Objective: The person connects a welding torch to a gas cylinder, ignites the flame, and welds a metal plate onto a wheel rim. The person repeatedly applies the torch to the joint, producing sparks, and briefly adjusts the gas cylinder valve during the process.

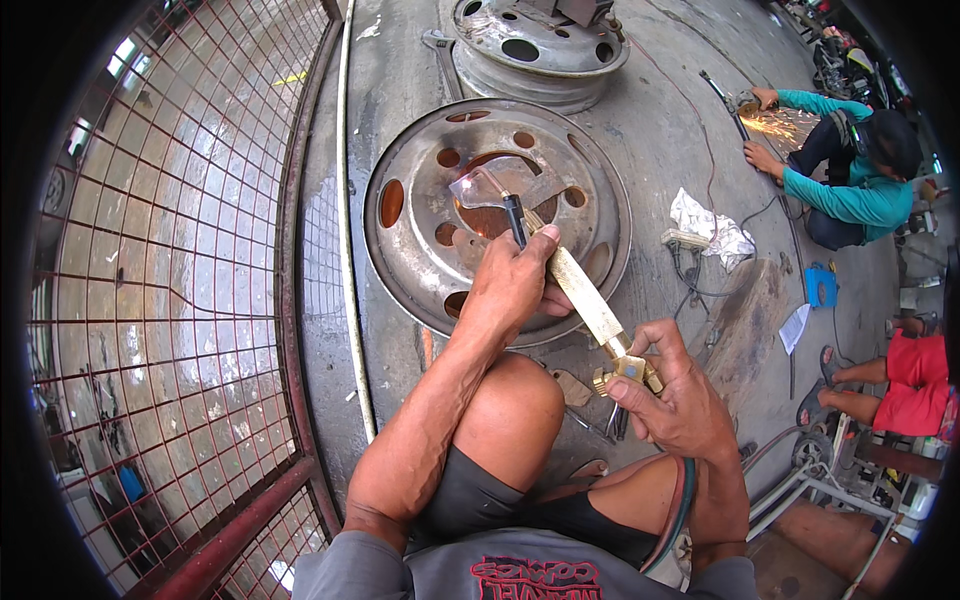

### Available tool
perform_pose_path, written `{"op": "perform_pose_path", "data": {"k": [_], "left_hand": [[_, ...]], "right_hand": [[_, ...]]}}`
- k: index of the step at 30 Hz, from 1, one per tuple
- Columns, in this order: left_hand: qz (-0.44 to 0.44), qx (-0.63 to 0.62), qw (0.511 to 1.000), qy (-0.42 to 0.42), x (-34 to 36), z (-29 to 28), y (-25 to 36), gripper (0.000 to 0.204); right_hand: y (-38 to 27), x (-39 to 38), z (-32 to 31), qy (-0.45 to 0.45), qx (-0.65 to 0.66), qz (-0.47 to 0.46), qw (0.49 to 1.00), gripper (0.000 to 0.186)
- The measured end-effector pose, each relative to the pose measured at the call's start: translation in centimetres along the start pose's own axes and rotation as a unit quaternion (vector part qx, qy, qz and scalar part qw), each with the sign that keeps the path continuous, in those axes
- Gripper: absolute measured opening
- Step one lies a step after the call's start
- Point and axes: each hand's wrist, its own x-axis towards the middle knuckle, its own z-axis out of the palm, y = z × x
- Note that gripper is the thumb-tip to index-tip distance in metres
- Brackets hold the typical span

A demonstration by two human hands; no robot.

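In my hands is a gas torch (583,297) with a long pale brass body, slanting up and left. My left hand (508,278) is closed round its front end, together with a slim black piece (515,218) beside the neck. From there a thin tip reaches over a wheel rim (415,225), with a small pinkish glow near it. My right hand (675,395) grips the rear, its thumb and fingers at the brass valve knobs (625,375). The rusty, holed rim lies flat on the floor before my knees.
A second wheel rim (535,75) lies beyond, an adjustable wrench (443,62) beside it. A red mesh fence (190,250) stands left. At right a co-worker in a teal shirt (850,205) works a sparking grinder (745,103). A white rag (712,225), cables and hoses (685,510) lie about.
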Motion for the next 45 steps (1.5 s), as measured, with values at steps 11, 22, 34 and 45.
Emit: {"op": "perform_pose_path", "data": {"k": [11,22,34,45], "left_hand": [[0.005,0.001,1.000,-0.006,0.00,0.02,0.08,0.046],[0.006,0.003,1.000,-0.007,0.16,-0.06,-0.10,0.047],[-0.004,-0.006,1.000,0.000,0.02,0.08,-0.02,0.046],[-0.011,0.000,1.000,-0.011,-0.13,0.00,0.25,0.050]], "right_hand": [[0.21,-0.05,-0.02,0.004,-0.011,-0.018,1.000,0.042],[0.33,-0.05,-0.15,-0.009,-0.016,-0.033,0.999,0.036],[0.44,0.00,0.06,0.008,-0.020,-0.028,0.999,0.040],[0.17,-0.18,0.07,0.012,-0.015,-0.015,1.000,0.042]]}}
